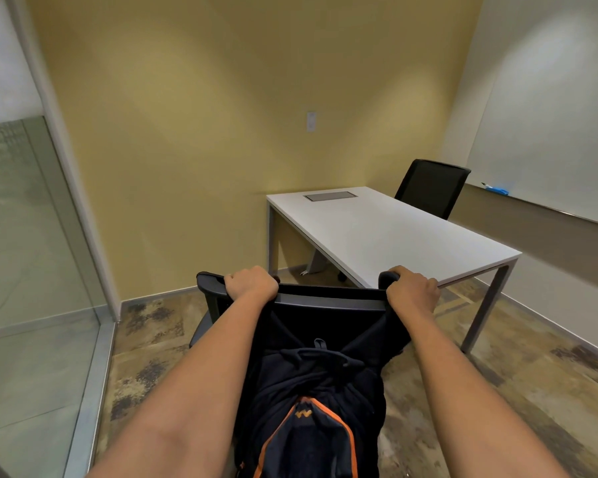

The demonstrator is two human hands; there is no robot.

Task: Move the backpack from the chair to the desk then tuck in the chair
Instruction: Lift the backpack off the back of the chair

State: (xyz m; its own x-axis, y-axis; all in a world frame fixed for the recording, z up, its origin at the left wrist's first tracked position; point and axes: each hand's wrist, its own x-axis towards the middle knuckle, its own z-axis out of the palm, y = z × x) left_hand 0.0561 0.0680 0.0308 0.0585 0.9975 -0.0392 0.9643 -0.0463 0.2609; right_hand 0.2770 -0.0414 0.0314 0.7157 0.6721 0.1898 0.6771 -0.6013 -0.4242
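A black office chair [328,300] stands in front of me with its back toward the white desk [387,232]. My left hand [251,282] grips the left end of the chair's top rail. On the rail's right end my right hand [413,291] is closed the same way. A dark navy backpack [311,401] with orange trim lies on the chair seat between my forearms, its top handle pointing at the backrest. The chair's seat is mostly hidden under the backpack.
A second black chair [432,188] sits tucked at the desk's far side. A grey cable hatch [328,195] is set in the desktop. A whiteboard [549,132] with a blue eraser [497,190] lines the right wall; a glass partition [32,270] stands on the left.
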